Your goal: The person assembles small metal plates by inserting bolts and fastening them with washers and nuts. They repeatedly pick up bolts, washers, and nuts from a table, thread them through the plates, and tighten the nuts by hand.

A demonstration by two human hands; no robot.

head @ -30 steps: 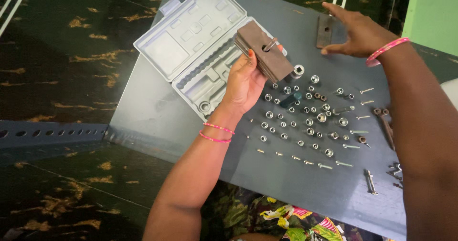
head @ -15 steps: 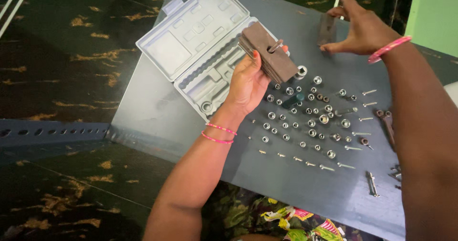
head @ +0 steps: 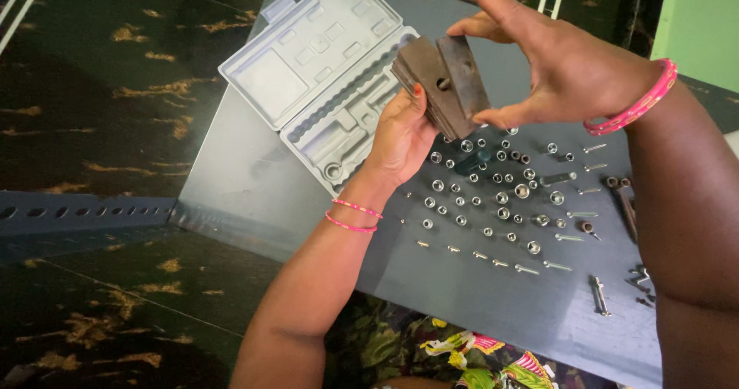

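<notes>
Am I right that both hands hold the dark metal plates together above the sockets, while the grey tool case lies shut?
Not quite: the head view shows the grey tool case lying open, its moulded slots bare. The rest stands: the left hand and right hand hold the dark metal plates above the sockets.

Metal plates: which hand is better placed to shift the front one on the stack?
Probably the right hand: its fingers pinch the front plate by its edges, while the left hand supports the stack of plates from behind.

We cannot see the lower face of the dark metal block [head: 443, 81] behind our left hand [head: 400, 139]; the small sockets [head: 500, 197] blur; the frame's right edge cuts our right forearm.
</notes>
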